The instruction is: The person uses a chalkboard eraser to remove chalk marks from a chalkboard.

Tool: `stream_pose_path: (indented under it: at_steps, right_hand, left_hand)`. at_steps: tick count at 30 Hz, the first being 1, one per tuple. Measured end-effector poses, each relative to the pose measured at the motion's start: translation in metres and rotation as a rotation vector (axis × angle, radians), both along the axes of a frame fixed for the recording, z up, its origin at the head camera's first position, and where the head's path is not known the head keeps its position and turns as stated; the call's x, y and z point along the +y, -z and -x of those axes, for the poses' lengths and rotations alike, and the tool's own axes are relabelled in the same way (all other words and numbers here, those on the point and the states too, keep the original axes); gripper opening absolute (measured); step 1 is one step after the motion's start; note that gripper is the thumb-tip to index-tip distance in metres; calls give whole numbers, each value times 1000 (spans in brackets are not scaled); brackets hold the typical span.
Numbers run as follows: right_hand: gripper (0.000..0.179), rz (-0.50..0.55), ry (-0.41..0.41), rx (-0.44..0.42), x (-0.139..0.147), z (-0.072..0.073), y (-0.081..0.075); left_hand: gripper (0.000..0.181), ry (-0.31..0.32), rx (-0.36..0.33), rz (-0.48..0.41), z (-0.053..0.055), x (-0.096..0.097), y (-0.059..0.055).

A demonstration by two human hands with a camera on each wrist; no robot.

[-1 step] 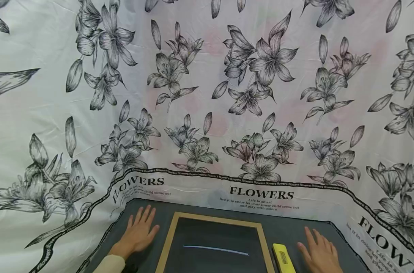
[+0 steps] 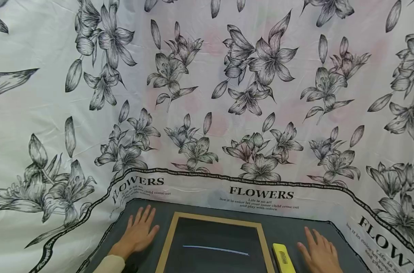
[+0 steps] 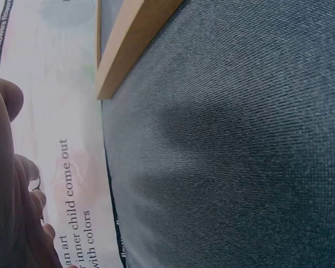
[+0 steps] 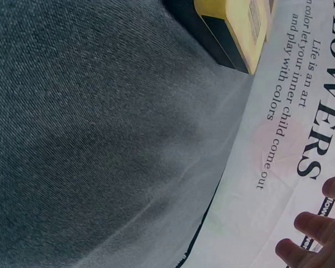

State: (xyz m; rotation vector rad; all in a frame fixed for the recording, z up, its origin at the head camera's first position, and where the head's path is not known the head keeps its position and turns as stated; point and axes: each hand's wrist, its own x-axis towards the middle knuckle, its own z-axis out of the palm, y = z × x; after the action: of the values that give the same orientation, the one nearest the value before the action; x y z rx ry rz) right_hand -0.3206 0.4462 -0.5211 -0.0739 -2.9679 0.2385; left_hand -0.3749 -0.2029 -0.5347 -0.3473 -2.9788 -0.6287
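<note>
A small blackboard (image 2: 224, 235) with a light wooden frame lies in front of me on the grey cloth, its lower part cut off by the head view. One pale chalk line (image 2: 215, 250) runs across it, sloping slightly down to the right. To the left of the frame, my left hand (image 2: 137, 234) has its fingers spread and holds nothing. A yellow board eraser (image 2: 284, 259) with a dark base lies just right of the frame. Farther right is my right hand (image 2: 321, 253), empty, fingers extended, apart from the eraser. Whether either hand touches the cloth, I cannot tell.
Grey woven cloth (image 3: 240, 156) covers the work surface. A white curtain (image 2: 200, 113) printed with black lilies and the word FLOWERS rises behind it and along both sides, its black-bordered hem meeting the cloth edge.
</note>
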Motion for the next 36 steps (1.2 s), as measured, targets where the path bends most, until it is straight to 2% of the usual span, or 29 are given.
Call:
stream_pose_path:
  at_steps: [5, 8, 10, 15, 18, 24, 31, 36]
  right_hand:
    - [84, 11, -16, 20, 0, 0, -2]
    - [80, 24, -29, 24, -1, 2, -3]
    - [79, 47, -27, -9, -2, 2, -3]
    - [76, 121, 14, -120, -13, 4, -3]
    - [72, 145, 21, -173, -24, 5, -3]
    - [68, 168, 25, -263, -46, 4, 5]
    - [61, 223, 97, -280, -69, -3, 19]
    - [58, 246, 133, -262, -76, -7, 21]
  left_hand:
    - [73, 10, 1, -20, 2, 0, 1]
    - [68, 39, 24, -46, 3, 1, 1]
    - [65, 86, 35, -85, 1, 3, 1]
    - [59, 251, 44, -189, -3, 10, 2]
    - [57, 308, 28, -204, -5, 16, 4]
    - [58, 349, -9, -189, -8, 24, 11]
    - [57, 388, -16, -163, -10, 26, 24]
    - [55, 400, -19, -138, -8, 25, 33]
